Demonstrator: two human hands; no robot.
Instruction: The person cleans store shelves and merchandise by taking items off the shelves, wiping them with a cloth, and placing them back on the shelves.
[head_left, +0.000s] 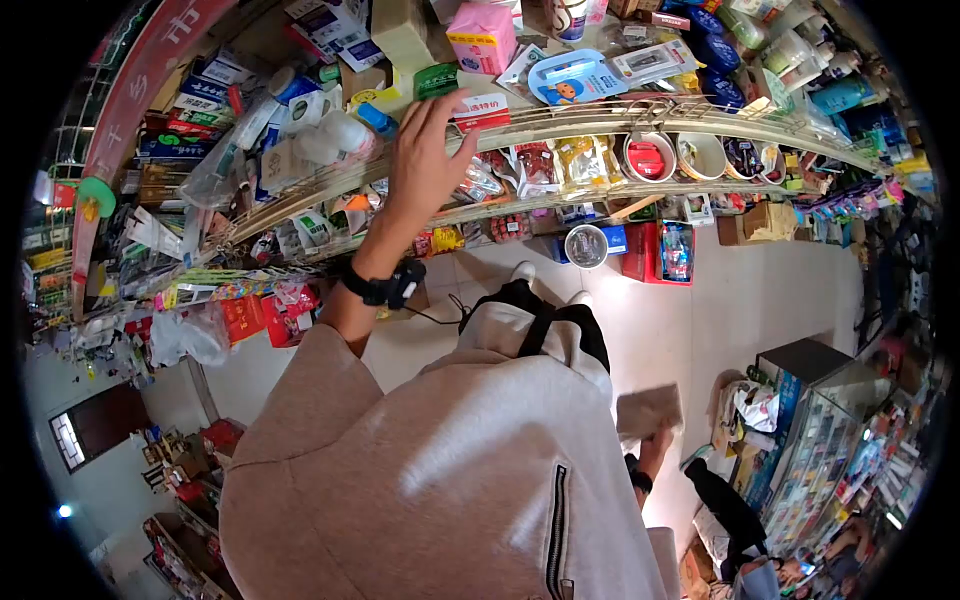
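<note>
My left hand [428, 145] reaches over the front rail of the upper shelf, fingers apart and holding nothing visible. Its fingertips are beside a red and white price card [482, 112] and just below a green packet [435, 80]. A blue item [377, 120] lies left of the hand, and a pink box [482, 38] stands beyond the card. Low on the right, my right hand [657, 447] is closed on the edge of a flat brown piece [648, 410], perhaps cardboard. Part of that hand is in shadow.
Crowded shelves [560, 120] curve across the top, with paper tubs [650, 157] on the lower tier. On the floor are a clear round container [586, 246] and a red box [645, 252]. A glass display case [815, 440] stands right, near another person's dark-clothed leg [728, 505].
</note>
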